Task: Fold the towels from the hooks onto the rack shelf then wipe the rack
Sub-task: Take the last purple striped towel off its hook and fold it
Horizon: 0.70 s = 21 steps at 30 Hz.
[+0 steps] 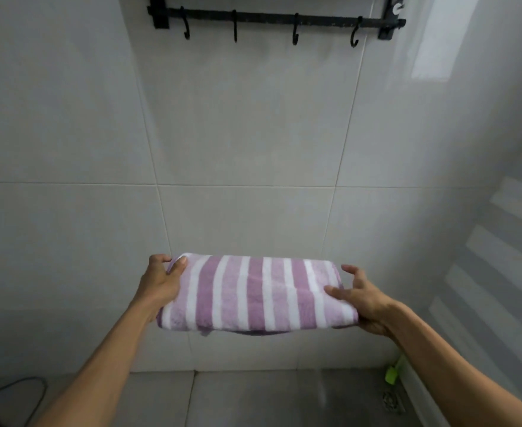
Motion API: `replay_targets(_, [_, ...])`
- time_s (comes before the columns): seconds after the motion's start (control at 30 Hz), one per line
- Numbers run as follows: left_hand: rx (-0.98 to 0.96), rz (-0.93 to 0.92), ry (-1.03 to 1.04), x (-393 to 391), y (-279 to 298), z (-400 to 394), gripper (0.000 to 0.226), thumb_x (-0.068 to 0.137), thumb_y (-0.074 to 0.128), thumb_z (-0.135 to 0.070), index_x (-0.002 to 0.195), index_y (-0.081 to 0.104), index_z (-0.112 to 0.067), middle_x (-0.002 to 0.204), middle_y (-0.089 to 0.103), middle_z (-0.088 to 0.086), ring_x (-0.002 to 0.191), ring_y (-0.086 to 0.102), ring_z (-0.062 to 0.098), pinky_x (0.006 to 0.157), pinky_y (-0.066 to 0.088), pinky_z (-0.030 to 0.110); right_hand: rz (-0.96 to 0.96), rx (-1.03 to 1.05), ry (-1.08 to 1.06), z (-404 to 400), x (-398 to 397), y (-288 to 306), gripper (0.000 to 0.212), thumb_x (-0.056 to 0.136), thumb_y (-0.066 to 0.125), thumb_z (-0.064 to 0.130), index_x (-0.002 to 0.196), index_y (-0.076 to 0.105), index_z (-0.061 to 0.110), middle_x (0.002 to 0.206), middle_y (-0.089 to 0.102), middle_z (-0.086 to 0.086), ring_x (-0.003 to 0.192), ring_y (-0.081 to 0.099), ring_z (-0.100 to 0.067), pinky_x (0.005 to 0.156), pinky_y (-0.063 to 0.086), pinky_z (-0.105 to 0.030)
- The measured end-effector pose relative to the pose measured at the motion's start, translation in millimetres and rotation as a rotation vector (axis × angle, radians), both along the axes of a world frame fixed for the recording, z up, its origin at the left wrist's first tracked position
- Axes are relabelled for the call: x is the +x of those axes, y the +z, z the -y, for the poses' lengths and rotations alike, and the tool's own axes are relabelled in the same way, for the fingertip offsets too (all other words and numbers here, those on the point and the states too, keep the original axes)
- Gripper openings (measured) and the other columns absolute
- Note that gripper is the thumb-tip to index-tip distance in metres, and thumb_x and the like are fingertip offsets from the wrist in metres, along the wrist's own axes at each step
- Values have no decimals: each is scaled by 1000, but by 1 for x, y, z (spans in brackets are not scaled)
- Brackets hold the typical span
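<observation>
A folded towel [253, 292] with purple and white stripes is held flat in the air in front of the tiled wall. My left hand [160, 280] grips its left end, thumb curled over the top edge. My right hand [363, 298] holds the right end from below, with the thumb on top and the fingers spread. High on the wall is the black rack [272, 18], its bar carrying several bare hooks. Only the rack's lower bar and brackets show; any shelf above is out of frame.
Grey floor tiles lie below, with a floor drain [392, 401] and a green object [392, 375] in the right corner. A dark cable [13, 388] curls on the floor at the lower left. A second tiled wall closes in on the right.
</observation>
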State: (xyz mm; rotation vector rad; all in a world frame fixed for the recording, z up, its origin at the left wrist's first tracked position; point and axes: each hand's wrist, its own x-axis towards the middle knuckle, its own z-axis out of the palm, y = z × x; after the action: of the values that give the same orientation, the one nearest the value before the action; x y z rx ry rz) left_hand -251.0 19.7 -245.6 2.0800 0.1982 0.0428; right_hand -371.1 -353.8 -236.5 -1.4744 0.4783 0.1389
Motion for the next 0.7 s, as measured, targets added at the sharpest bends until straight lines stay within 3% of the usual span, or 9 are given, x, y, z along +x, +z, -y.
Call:
replay_targets(0.07, [23, 22, 6, -4, 7, 1, 40, 96, 58, -50, 121, 45, -21, 115, 58, 14, 101, 61, 32, 91, 51, 41, 42, -4, 18, 1, -9, 16, 51, 97, 62, 3, 127, 36, 33, 127, 53, -21, 87, 67, -43, 54, 59, -52])
replay_targets(0.17, [-23, 63, -29, -18, 30, 7, 31, 97, 56, -49, 115, 49, -25, 107, 63, 18, 84, 62, 29, 82, 53, 40, 45, 12, 143, 12, -26, 40, 30, 101, 49, 0, 110, 60, 26, 124, 55, -20, 84, 62, -41, 67, 57, -66])
replay_targets(0.23, [-104, 65, -116, -35, 53, 17, 33, 96, 60, -48, 120, 49, -29, 112, 63, 15, 86, 63, 26, 85, 55, 42, 0, -32, 166, 20, -40, 65, 28, 99, 50, 5, 106, 70, 23, 124, 58, -15, 92, 63, -41, 73, 54, -70])
replay_targets(0.3, [-97, 86, -212, -54, 72, 31, 46, 94, 65, -43, 133, 43, -31, 123, 56, 4, 107, 61, 24, 98, 51, 40, -78, -85, 165, 19, -53, 89, 27, 92, 63, 25, 118, 69, 21, 127, 62, -12, 99, 65, -42, 73, 56, -64])
replay_targets(0.37, [-58, 165, -261, -74, 84, 48, 54, 98, 63, -31, 145, 37, -27, 130, 50, -2, 117, 54, 21, 104, 43, 34, -88, -193, 131, 18, -66, 104, 37, 89, 70, 43, 116, 67, 18, 121, 66, -13, 99, 67, -40, 69, 58, -56])
replay_targets(0.43, [-4, 262, -239, -95, 94, 65, 45, 101, 58, -25, 142, 40, -29, 131, 50, -3, 116, 52, 20, 102, 41, 31, 51, -324, 30, 26, -82, 110, 33, 86, 79, 36, 109, 70, 15, 114, 69, -13, 93, 71, -34, 66, 62, -48])
replay_targets(0.53, [40, 371, -205, -126, 111, 79, 18, 100, 58, -23, 109, 58, -39, 126, 62, 1, 110, 60, 25, 95, 49, 36, 252, -385, -33, 51, -111, 114, 26, 85, 81, 21, 109, 74, 16, 109, 71, -9, 92, 73, -25, 77, 63, -39])
replay_targets(0.6, [3, 420, -199, -151, 130, 93, 22, 99, 60, -21, 96, 65, -42, 118, 67, 1, 104, 64, 26, 92, 53, 39, 349, -394, -44, 76, -138, 122, 21, 87, 78, 19, 108, 74, 19, 112, 71, -8, 97, 71, -22, 81, 62, -36])
replay_targets(0.7, [-42, 489, -191, -185, 154, 113, 19, 95, 64, -31, 97, 67, -50, 118, 70, -2, 105, 66, 22, 97, 54, 42, 490, -442, -65, 103, -166, 132, 16, 91, 73, 19, 107, 74, 20, 118, 71, -3, 100, 69, -14, 77, 56, -22])
